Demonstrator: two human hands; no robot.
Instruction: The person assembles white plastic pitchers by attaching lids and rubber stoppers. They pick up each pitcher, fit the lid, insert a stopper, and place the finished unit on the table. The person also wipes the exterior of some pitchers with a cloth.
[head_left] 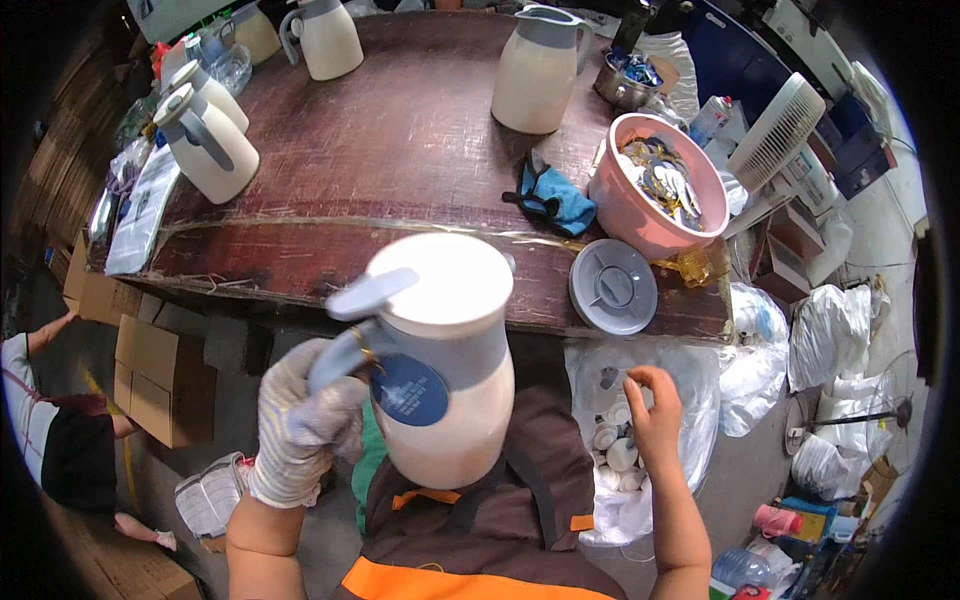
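My left hand [312, 415], in a striped knit glove, grips the grey handle of a cream vacuum jug [455, 385] held up in front of my apron. The jug has a white lid with a grey thumb lever [372, 294] and a grey band round its shoulder. From the handle hangs a round blue tag [410, 390] on a gold cord, lying against the jug's side. My right hand [655, 415] is bare and raised to the right of the jug, with loosely curled fingers, a gap by the thumb, and nothing visible in it.
On the dark red table [370, 150] stand several cream jugs, a pink bucket [625, 205] of tags, a blue cloth [555, 195] and a grey round lid [612, 287]. Below hangs a plastic bag [690, 390] with white round parts. Another person [75, 430] is at far left beside cardboard boxes [160, 380].
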